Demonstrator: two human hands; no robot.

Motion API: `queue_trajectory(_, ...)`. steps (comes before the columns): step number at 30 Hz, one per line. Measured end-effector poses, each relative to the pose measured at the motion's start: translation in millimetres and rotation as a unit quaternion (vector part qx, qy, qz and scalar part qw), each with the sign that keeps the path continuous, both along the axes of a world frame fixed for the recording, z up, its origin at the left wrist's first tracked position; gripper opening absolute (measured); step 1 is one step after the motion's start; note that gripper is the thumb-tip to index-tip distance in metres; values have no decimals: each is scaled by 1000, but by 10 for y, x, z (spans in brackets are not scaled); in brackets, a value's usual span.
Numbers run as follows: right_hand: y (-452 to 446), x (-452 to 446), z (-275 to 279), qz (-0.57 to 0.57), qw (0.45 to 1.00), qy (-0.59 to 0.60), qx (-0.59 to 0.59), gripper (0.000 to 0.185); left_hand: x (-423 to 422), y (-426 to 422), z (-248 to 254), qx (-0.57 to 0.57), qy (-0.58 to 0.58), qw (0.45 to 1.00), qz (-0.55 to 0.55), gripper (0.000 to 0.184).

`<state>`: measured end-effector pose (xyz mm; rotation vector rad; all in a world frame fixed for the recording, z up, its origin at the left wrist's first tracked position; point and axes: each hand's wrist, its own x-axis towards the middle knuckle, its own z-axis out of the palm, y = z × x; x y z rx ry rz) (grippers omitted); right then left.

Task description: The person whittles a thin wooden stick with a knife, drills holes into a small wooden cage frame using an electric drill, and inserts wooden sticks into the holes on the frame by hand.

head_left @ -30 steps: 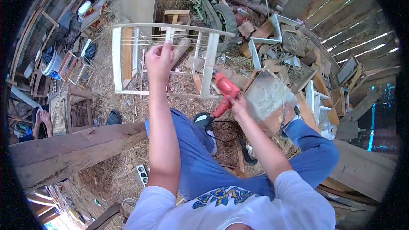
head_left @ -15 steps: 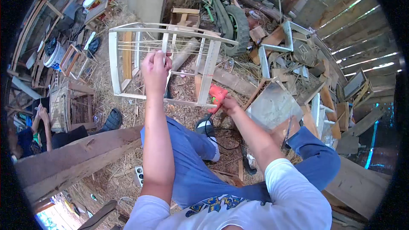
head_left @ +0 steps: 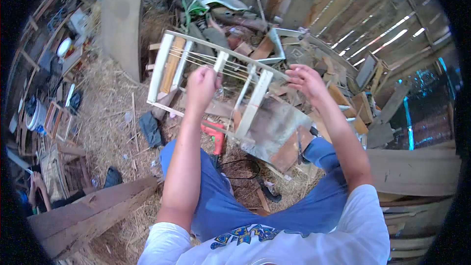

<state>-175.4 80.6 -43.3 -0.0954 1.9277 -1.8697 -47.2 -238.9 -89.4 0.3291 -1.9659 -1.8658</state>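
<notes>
My left hand (head_left: pixel 201 86) is closed on a pale slat of the wooden frame (head_left: pixel 256 103), which has thin cords strung across it and hangs tilted down to the right. Near the frame's upper right corner, my right hand (head_left: pixel 306 83) is raised with its fingers apart and nothing in them. The red drill (head_left: pixel 215 136) lies below the frame by my foot, partly hidden behind the frame's lower rail.
A thick beam (head_left: pixel 93 213) crosses at lower left, near another person's hands (head_left: pixel 37 184). A flat board (head_left: pixel 279 127) lies beyond my knees, with a black cable (head_left: pixel 239 176) nearby. Scrap wood and a green dirt bike (head_left: pixel 196 5) stand further back.
My right hand has let go of the red drill and moved up and right beside the frame. The frame in my left hand has tilted and shifted right, and the view has turned.
</notes>
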Motion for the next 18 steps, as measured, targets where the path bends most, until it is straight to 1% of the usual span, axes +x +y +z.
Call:
queue_trajectory(1,125,43,205,-10,1000,10,0,29,-52,187,21,49,-17,998,-43,28)
queue_trajectory(3,377,178,495,17,999,43,29,28,-113,566,16,41,-30,996,-69,27)
queue_trajectory(5,553,302,529,4,998,57,29,26,-132,878,2,-19,-59,996,-68,28)
queue_trajectory(6,589,373,492,-4,996,79,45,26,-193,1004,-131,-40,-51,995,-70,30)
queue_trajectory(7,605,432,435,-10,993,100,60,25,-130,1111,7,-74,-50,993,-82,30)
queue_trajectory(9,635,477,192,-26,990,133,36,20,-165,1302,-202,-32,-54,990,-129,31)
queue_trajectory(11,620,523,25,-30,993,109,21,19,-148,1466,-456,-12,-94,982,-161,31)
queue_trajectory(12,631,482,-134,-20,994,107,11,19,-95,1570,-603,27,-79,981,-175,32)
queue_trajectory(13,586,482,-167,-21,995,101,5,19,26,1638,-503,-25,-115,976,-183,32)
queue_trajectory(15,495,525,-234,33,983,163,79,18,168,1791,-645,-9,-133,966,-221,32)
queue_trajectory(16,439,556,-237,48,984,157,65,17,229,1840,-714,-1,-156,955,-251,28)
queue_trajectory(17,420,577,-317,51,985,151,64,17,282,1875,-780,1,-162,955,-248,28)
queue_trajectory(18,411,606,-427,65,978,190,57,16,335,1899,-779,-48,-171,948,-262,29)
